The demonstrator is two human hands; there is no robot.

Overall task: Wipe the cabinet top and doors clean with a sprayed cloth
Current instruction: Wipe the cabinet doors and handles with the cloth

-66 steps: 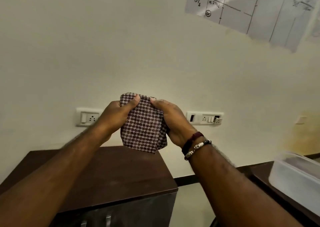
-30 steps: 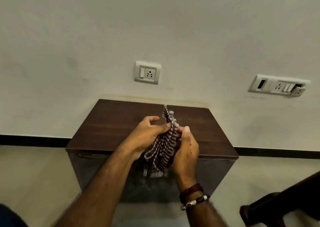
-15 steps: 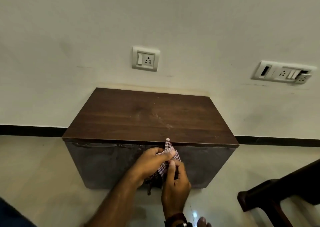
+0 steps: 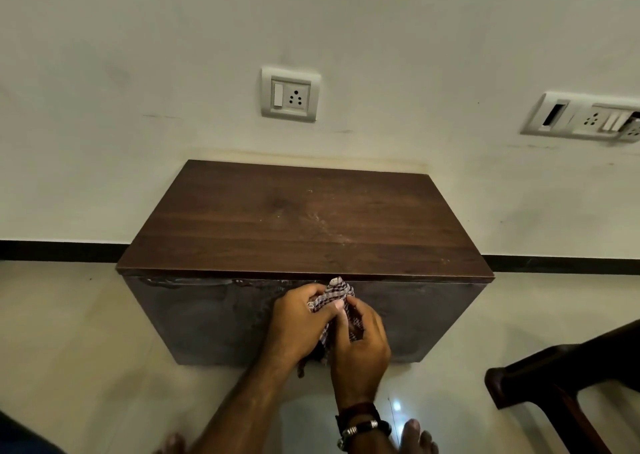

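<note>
Left hand (image 4: 300, 318) and right hand (image 4: 360, 343) both grip checked cloth (image 4: 335, 292) — bunched against cabinet (image 4: 304, 218) front, just under top edge.

Wall socket (image 4: 290, 94) above; switch panel (image 4: 585, 118) right; dark chair (image 4: 568, 377) lower right.

Both forearms reaching forward and down from the lower edge, converging at mid-frame. Left hand (image 4: 298, 318) knuckles-up, fingers curled round bunched fabric, thumb pressing across it. Right hand (image 4: 360, 344) just beside and touching, back toward the camera, fingers pinching the same bundle (bands round that wrist). Bare toes showing below.
</note>
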